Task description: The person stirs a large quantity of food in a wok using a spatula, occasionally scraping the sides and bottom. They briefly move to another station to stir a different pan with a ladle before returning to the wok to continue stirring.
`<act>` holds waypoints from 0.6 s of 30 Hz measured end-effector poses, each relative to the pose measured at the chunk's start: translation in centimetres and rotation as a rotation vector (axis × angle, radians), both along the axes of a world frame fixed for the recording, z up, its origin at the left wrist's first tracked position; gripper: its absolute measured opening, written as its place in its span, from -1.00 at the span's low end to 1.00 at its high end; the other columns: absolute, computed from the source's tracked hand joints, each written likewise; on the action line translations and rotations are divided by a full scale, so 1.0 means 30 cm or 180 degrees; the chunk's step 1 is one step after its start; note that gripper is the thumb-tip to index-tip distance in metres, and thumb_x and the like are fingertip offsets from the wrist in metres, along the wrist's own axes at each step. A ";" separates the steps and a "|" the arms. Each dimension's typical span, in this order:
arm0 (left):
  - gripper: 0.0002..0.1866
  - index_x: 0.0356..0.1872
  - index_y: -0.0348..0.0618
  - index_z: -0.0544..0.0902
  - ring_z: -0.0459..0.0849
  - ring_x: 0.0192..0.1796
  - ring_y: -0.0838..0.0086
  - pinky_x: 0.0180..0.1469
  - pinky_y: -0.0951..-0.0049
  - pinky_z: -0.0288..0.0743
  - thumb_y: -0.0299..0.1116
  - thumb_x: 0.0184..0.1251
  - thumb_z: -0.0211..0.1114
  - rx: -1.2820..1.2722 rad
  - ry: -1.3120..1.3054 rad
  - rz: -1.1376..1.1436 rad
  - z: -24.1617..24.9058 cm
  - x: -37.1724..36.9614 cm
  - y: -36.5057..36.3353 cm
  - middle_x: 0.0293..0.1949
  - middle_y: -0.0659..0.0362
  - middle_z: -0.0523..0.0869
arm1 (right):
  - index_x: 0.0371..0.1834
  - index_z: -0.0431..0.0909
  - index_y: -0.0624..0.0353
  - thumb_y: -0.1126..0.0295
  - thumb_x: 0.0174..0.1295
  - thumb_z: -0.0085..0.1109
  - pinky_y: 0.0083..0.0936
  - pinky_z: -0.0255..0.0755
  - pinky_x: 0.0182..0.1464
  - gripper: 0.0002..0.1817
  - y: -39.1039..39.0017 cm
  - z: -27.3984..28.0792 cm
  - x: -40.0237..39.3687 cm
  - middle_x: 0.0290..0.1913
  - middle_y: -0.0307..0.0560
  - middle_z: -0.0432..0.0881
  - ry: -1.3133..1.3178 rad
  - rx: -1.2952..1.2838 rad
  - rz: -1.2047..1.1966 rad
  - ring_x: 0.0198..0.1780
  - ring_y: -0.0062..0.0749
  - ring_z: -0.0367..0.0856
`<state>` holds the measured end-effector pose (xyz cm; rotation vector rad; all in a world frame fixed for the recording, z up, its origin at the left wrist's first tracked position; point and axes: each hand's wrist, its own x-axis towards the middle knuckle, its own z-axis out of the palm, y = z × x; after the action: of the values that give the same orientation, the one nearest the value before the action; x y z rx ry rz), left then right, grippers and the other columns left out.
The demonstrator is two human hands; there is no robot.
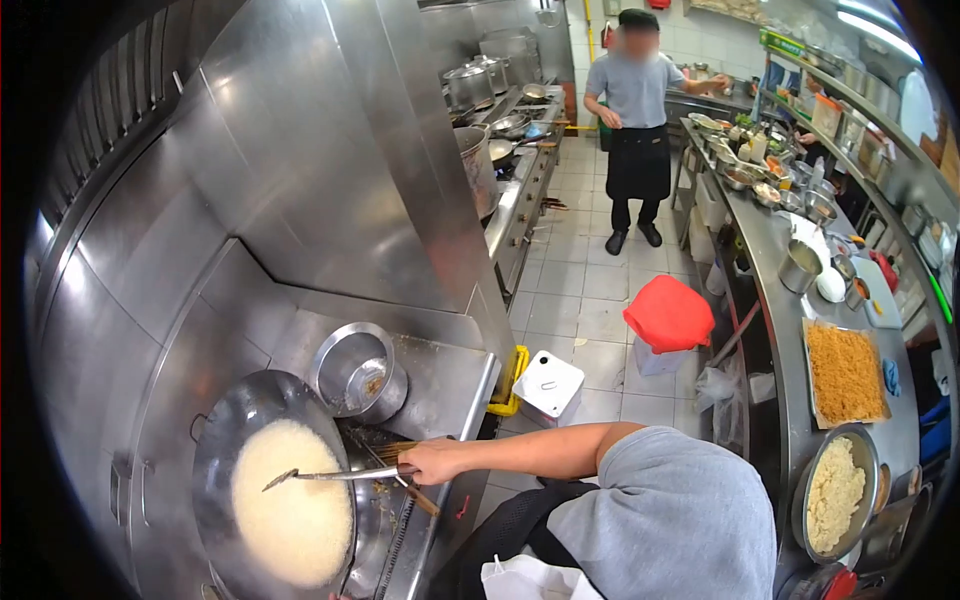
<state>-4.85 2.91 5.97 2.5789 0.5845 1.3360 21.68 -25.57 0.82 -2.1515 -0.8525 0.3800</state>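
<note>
My right hand (432, 462) is wrapped round the handle of a long-handled metal cooking tool (335, 475). The tool's narrow dark head lies over pale, foaming contents (290, 520) that fill much of a large dark wok (222, 440). Just below this hand, a wooden handle (424, 500) crosses the stove edge, with thin bamboo-like sticks (385, 452) beside it. Behind the wok stands a deep steel pot (355, 345) with a little brown residue inside. Only a sliver of my left hand (340, 596) shows at the bottom edge, its fingers mostly hidden.
A person (636, 100) in a black apron stands in the aisle. A red-covered bin (670, 312) and a white-lidded container (549, 384) stand on the floor. Along the right counter are a tray of orange-brown crumbs (846, 372) and a bowl of pale food (835, 495).
</note>
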 end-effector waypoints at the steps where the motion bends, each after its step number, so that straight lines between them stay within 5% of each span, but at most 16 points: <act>1: -0.67 0.02 -0.34 0.84 0.80 -0.11 0.22 0.09 0.21 0.76 -0.19 0.73 0.40 0.0014 -0.0031 -0.0191 -0.044 0.033 0.024 -0.16 -0.05 0.87 | 0.00 0.60 0.25 0.30 0.33 0.25 0.10 0.59 0.03 -0.71 0.000 -0.008 0.004 -0.14 0.25 0.79 0.0029 0.0018 0.0002 -0.02 0.27 0.78; 2: -0.66 -0.01 -0.36 0.84 0.80 -0.10 0.18 0.12 0.18 0.75 -0.19 0.73 0.39 0.0036 -0.0041 -0.0400 -0.073 0.034 0.057 -0.17 -0.07 0.87 | -0.03 0.60 0.27 0.30 0.32 0.25 0.11 0.58 0.03 -0.71 0.006 -0.019 -0.002 -0.17 0.25 0.78 0.0078 0.0048 -0.0014 -0.04 0.28 0.78; 3: -0.65 -0.01 -0.40 0.85 0.79 -0.12 0.14 0.09 0.14 0.73 -0.20 0.71 0.42 -0.0145 -0.0035 -0.0683 -0.047 0.040 0.031 -0.19 -0.08 0.85 | -0.08 0.64 0.22 0.22 0.42 0.31 -0.05 0.57 -0.26 -0.74 0.037 -0.134 0.035 -0.36 0.05 0.72 -0.0186 0.0338 0.0041 -0.35 -0.01 0.74; 4: -0.65 -0.01 -0.40 0.85 0.79 -0.12 0.14 0.09 0.14 0.73 -0.20 0.71 0.42 -0.0151 -0.0032 -0.0709 -0.062 0.040 0.041 -0.19 -0.08 0.85 | -0.08 0.64 0.22 0.22 0.42 0.31 -0.05 0.57 -0.26 -0.74 0.027 -0.117 0.023 -0.36 0.05 0.72 -0.0185 0.0332 0.0015 -0.35 -0.01 0.74; 6: -0.65 0.02 -0.42 0.84 0.78 -0.13 0.09 0.09 0.09 0.71 -0.22 0.71 0.42 -0.0240 0.0252 -0.0801 -0.117 0.030 0.085 -0.19 -0.10 0.85 | -0.04 0.68 0.11 0.11 0.56 0.35 -0.39 0.36 -0.53 -0.71 0.021 -0.067 -0.019 -0.44 -0.25 0.57 0.2307 0.1058 -0.0121 -0.55 -0.50 0.50; 7: -0.64 0.05 -0.40 0.85 0.79 -0.09 0.08 0.09 0.10 0.70 -0.21 0.72 0.41 -0.0021 0.0358 -0.0593 -0.103 0.028 0.079 -0.13 -0.15 0.87 | 0.05 0.70 0.03 0.06 0.64 0.33 -0.66 0.10 -0.61 -0.72 0.027 -0.070 -0.035 -0.44 -0.47 0.41 0.2664 0.1323 -0.0077 -0.56 -0.82 0.27; 8: -0.62 0.07 -0.42 0.84 0.80 -0.14 0.09 0.02 0.10 0.72 -0.19 0.73 0.39 0.0143 0.0136 -0.0678 -0.089 0.036 0.080 -0.16 -0.13 0.88 | 0.12 0.68 0.05 0.09 0.67 0.33 -0.66 0.10 -0.61 -0.72 0.028 -0.073 -0.041 -0.45 -0.50 0.39 0.2821 0.1520 -0.0021 -0.57 -0.81 0.27; 9: -0.62 0.30 -0.29 0.70 0.59 0.37 -0.08 0.48 -0.07 0.39 -0.49 0.52 0.41 -0.0596 0.0184 -0.1013 -0.318 0.039 0.299 0.26 -0.11 0.66 | 0.18 0.67 0.05 0.10 0.68 0.32 -0.68 0.09 -0.61 -0.71 0.038 -0.093 -0.029 -0.46 -0.53 0.33 0.3026 0.1689 0.0073 -0.57 -0.83 0.23; 10: -0.63 0.29 -0.28 0.71 0.55 0.43 -0.08 0.53 -0.09 0.36 -0.47 0.52 0.40 -0.0828 0.0265 -0.0572 -0.230 0.035 0.196 0.34 -0.11 0.63 | 0.24 0.65 0.05 0.08 0.68 0.33 -0.69 0.09 -0.61 -0.67 0.030 -0.079 -0.027 -0.46 -0.55 0.31 0.3175 0.1860 0.0073 -0.57 -0.83 0.22; 11: -0.80 0.13 -0.32 0.74 0.60 0.27 0.01 0.39 0.06 0.47 -0.48 0.62 0.37 -0.0554 0.0057 -0.0552 -0.166 0.057 0.148 0.23 -0.09 0.65 | 0.32 0.62 0.09 0.09 0.67 0.34 -0.70 0.11 -0.60 -0.62 0.023 -0.063 -0.022 -0.45 -0.53 0.32 0.3053 0.2024 0.0057 -0.55 -0.83 0.26; 14: -0.81 0.09 -0.31 0.75 0.68 0.22 -0.02 0.39 0.05 0.48 -0.45 0.60 0.37 -0.0955 0.0183 -0.0691 -0.102 0.096 0.143 0.08 -0.10 0.74 | 0.30 0.62 0.17 0.30 0.55 0.34 -0.64 0.23 -0.55 -0.65 -0.011 -0.015 0.009 -0.38 -0.34 0.49 0.2202 0.1860 -0.0612 -0.54 -0.72 0.36; 18: -0.82 -0.11 -0.22 0.73 0.66 -0.02 0.02 0.13 0.05 0.46 -0.31 0.66 0.35 -0.0654 0.0416 -0.0660 -0.125 0.133 0.176 -0.17 0.01 0.73 | 0.23 0.58 0.20 0.33 0.58 0.18 -0.55 0.36 -0.59 -0.72 -0.086 -0.140 0.153 -0.38 -0.32 0.55 0.1345 0.1660 -0.0758 -0.54 -0.70 0.43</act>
<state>-0.85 8.18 2.21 2.4915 0.4345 0.9942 26.26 -28.15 -3.38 -1.5843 -0.3915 0.4156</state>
